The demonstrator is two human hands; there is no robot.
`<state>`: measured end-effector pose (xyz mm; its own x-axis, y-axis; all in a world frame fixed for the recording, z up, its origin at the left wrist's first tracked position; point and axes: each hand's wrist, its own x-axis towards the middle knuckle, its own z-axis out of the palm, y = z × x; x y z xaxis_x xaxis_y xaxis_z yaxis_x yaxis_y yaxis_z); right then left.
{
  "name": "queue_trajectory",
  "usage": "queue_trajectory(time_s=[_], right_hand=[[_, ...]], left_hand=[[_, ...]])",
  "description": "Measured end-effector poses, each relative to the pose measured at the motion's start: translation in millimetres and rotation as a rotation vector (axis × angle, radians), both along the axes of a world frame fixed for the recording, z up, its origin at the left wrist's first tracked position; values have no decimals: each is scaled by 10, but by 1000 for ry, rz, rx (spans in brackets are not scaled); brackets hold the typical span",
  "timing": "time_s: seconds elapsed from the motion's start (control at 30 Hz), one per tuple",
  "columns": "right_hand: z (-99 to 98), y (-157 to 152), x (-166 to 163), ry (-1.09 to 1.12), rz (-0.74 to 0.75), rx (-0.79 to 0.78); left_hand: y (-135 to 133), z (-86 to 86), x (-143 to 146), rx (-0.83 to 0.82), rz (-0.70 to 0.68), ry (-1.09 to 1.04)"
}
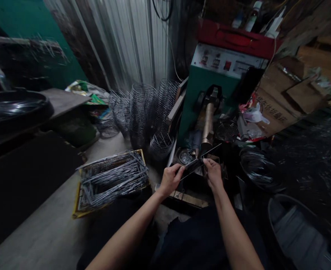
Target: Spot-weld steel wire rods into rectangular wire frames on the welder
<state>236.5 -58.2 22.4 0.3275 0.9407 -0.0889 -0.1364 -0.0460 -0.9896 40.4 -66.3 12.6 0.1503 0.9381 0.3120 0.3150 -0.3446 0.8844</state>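
Both hands are up in front of the green machine point(210, 86), sharing a thin bent wire piece point(199, 160) that slants up to the right between them. The left hand point(171, 179) has its fingers point(178, 170) curled round the lower, nearer end of the wire, clamped on it; the right hand point(212, 173) pinches the wire a little further along, its fingers point(207, 162) closed on it from above. The wire's far tip lies just under the brass-coloured cylinder point(208, 122) that hangs down the machine's front. The hands are held close together over a dark, cluttered work spot at the machine's base, with a small round wire disc point(186, 156) just beyond the left hand and a spiral wire grille point(226, 130) beside the cylinder. To the left, on the concrete floor point(41, 232), a yellow tray point(79, 210) holds a heap of bent wire frames point(113, 178), well apart from the hands. Behind it stand tall stacks of round wire guards point(144, 108) against the corrugated metal wall point(126, 37). On the right lie a coil of wire rings point(256, 167) and some cardboard boxes point(283, 101). It is dim here, and the right side is too blurred to tell more.
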Motion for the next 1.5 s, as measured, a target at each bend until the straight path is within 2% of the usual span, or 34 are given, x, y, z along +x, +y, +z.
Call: queue_trajectory(time_s=[0.27, 0.4, 0.57, 0.67, 0.8, 0.93, 1.0, 1.07, 1.13, 1.2, 1.23, 1.3, 1.37, 1.43, 1.5], right_hand=[[-107, 49, 15, 6, 44, 7], [-88, -21, 53, -21, 42, -11], [-6, -477, 304, -178, 103, -88], [-17, -861, 613, -437, 125, -152], [-163, -1307, 1075, -837, 20, -222], [-362, -1556, 1420, -1023, -39, -384], [-442, -1577, 1547, -1053, -24, -462], [-511, -1539, 1650, -1076, 33, -539], [-569, -1480, 1731, -1088, 88, -589], [-607, -1438, 1790, -1086, 103, -622], [-618, -1428, 1811, -1086, 102, -640], [-625, -1420, 1832, -1088, 103, -683], [-625, -1409, 1827, -1081, 113, -708], [-633, -1376, 1797, -1063, 129, -700], [-655, -1320, 1748, -1056, 148, -709]], left_hand=[[-6, 53, -68, -78, -30, -8], [3, 66, -72, -95, -27, 5], [16, 58, -78, -58, -40, 7], [-15, 44, -96, -33, -49, -2], [-138, 30, -125, -7, -59, 4], [-416, 54, -113, 40, -75, 95], [-595, 112, -135, 101, -130, 179], [-773, 239, -242, 153, -176, 266], [-968, 469, -473, 175, -201, 323], [-1212, 793, -817, 169, -195, 338], [-1353, 974, -1018, 162, -177, 333], [-1640, 1319, -1432, 183, -42, 276], [-1875, 1576, -1812, 258, 256, 146], [-1995, 1701, -2121, 332, 588, -53], [-1969, 1683, -2369, 391, 790, -289]])
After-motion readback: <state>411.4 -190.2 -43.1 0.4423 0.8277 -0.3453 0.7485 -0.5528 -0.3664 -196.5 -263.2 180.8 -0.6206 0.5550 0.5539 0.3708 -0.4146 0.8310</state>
